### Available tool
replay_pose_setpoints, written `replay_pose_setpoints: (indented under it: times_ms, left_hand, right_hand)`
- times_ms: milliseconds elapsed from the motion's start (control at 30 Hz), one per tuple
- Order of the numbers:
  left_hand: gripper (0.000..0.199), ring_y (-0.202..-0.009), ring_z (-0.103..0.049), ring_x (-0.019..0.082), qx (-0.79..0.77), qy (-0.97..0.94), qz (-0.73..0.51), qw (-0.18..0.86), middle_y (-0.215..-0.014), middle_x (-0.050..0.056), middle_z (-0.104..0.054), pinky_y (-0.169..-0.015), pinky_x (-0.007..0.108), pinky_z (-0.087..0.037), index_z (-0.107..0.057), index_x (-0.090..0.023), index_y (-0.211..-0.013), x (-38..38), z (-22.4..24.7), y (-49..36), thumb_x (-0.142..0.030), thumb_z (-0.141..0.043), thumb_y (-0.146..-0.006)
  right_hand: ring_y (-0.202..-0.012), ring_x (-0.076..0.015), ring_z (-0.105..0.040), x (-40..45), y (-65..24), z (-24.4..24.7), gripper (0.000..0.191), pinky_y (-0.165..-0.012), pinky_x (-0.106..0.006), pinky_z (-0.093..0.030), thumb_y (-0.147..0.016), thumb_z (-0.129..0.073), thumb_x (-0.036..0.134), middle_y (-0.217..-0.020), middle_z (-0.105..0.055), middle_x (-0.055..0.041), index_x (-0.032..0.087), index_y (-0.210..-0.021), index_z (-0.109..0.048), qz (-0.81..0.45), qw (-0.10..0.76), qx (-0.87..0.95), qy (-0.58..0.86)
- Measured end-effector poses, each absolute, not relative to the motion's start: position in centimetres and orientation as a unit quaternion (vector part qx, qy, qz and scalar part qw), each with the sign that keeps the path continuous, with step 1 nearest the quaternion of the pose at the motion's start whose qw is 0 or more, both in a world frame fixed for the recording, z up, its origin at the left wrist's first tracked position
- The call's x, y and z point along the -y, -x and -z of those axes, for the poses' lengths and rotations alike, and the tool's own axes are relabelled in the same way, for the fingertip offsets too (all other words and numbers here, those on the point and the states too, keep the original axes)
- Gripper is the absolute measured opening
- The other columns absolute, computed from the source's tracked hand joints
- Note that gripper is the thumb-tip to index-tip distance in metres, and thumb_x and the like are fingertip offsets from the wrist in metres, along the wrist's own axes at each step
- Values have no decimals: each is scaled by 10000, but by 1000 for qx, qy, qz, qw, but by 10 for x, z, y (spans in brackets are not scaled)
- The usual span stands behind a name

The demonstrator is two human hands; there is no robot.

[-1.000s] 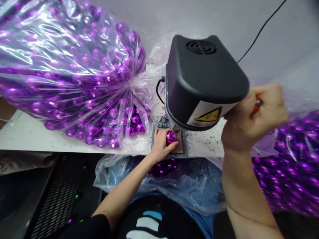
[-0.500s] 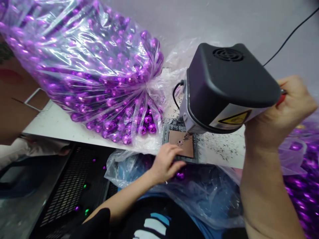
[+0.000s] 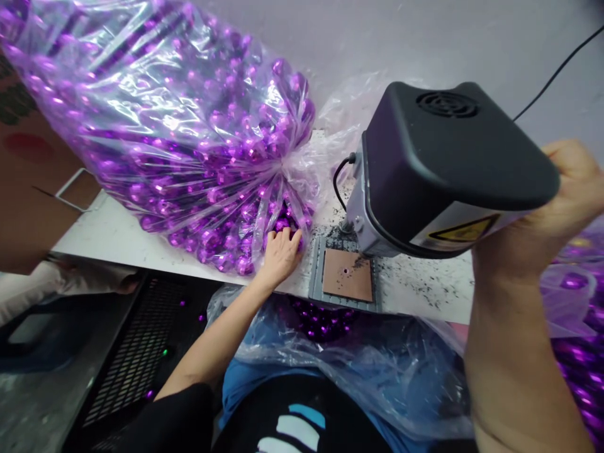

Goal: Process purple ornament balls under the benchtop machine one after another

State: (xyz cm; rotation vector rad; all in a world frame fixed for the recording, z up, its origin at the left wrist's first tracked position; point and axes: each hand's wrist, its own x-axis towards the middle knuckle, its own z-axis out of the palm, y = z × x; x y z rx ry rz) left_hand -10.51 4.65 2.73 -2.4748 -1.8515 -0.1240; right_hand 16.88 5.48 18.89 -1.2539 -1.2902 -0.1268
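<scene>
My left hand (image 3: 282,255) reaches to the gathered mouth of a clear plastic bag (image 3: 189,141) full of shiny purple faceted balls. Its fingers are slightly apart, their tips on the purple balls (image 3: 282,224) in the opening; no ball shows lifted in it. At the right, my right hand (image 3: 578,179) is closed round the lever of a black-housed press machine (image 3: 453,151), the lever mostly hidden behind the housing. Beneath the machine's head lies a brown square plate (image 3: 348,275) with a small hole, set on a grey grooved base (image 3: 318,277).
Dark flakes litter the white table (image 3: 425,283). Purple balls (image 3: 325,319) lie in clear plastic across my lap. Another bag of purple balls (image 3: 578,352) is at the right. A cardboard box (image 3: 38,182), a black crate (image 3: 127,352) and a co-worker's arm (image 3: 70,281) are at the left.
My left hand has moved from the brown plate leftward to the bag's opening. The plate and its hole are now uncovered. My right hand remains at the machine.
</scene>
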Motion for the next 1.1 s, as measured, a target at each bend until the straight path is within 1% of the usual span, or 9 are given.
replay_pose_setpoints:
  times_ms: [133,233,367,500,567,667,800,933,1100]
  left_hand:
    - [359,-1033,-589,304,588,805,77,-18,-1076,134,-608,-882,427,-379,-530,-139,-1141,-52,-35,111,-193,-627,-800]
    - [404,-1040,-595,268,579,793,174,-73,-1097,89,-630,-905,424,-378,-496,-184,-1181,-44,-52,122,-251,-668,-821]
    - [502,-1079,-565,243,581,724,330,-169,-1179,65,-591,-916,398,-408,-518,-228,-1187,-20,-80,131,-280,-764,-753]
    - [595,-980,-598,192,488,578,462,-463,-1114,42,-593,-835,322,-482,-528,-231,-1195,2,-83,115,-281,-822,-681]
    - [569,-886,-635,182,420,485,436,-631,-1028,44,-626,-756,305,-508,-553,-211,-1187,8,-74,101,-363,-812,-704]
    - [485,-717,-657,161,364,374,392,-757,-929,76,-668,-585,253,-482,-620,-152,-1057,8,-54,84,-513,-746,-758]
    - [446,-643,-640,121,355,326,386,-787,-892,80,-683,-492,195,-424,-643,-126,-964,1,-40,71,-498,-762,-750]
    - [454,-683,-656,127,381,346,383,-767,-884,52,-672,-525,195,-448,-626,-141,-1019,-3,-42,65,-471,-774,-744]
    - [492,-775,-646,140,449,451,389,-667,-939,40,-681,-624,222,-466,-599,-166,-1113,-4,-40,56,-476,-745,-759]
  right_hand:
    - [-568,20,-265,-55,-168,-189,381,-582,-209,-158,-892,-497,356,-570,-299,41,80,-639,-429,57,622,561,543]
    - [-584,21,-277,-54,-168,-190,375,-594,-206,-171,-890,-503,351,-578,-308,40,80,-644,-424,53,619,563,545]
    - [-594,24,-282,-53,-168,-191,374,-606,-207,-176,-893,-501,358,-587,-310,38,81,-653,-427,49,623,566,538]
    - [-592,20,-281,-53,-165,-192,370,-615,-209,-169,-894,-498,341,-585,-302,37,84,-642,-415,53,626,559,541]
    - [-596,19,-280,-53,-163,-193,371,-616,-206,-172,-896,-491,344,-584,-297,38,86,-643,-407,50,626,555,546]
    - [-602,21,-275,-52,-162,-194,390,-620,-199,-178,-901,-473,381,-589,-289,40,90,-653,-399,41,621,561,545]
    - [-598,32,-263,-50,-163,-195,382,-626,-188,-185,-896,-485,382,-592,-287,50,86,-667,-405,30,610,575,544]
    - [-587,27,-234,-48,-163,-197,385,-611,-185,-154,-896,-486,382,-580,-258,50,94,-663,-382,13,610,582,538]
    - [-602,12,-239,-49,-162,-198,402,-602,-188,-175,-904,-478,404,-601,-266,42,105,-655,-376,10,614,585,530]
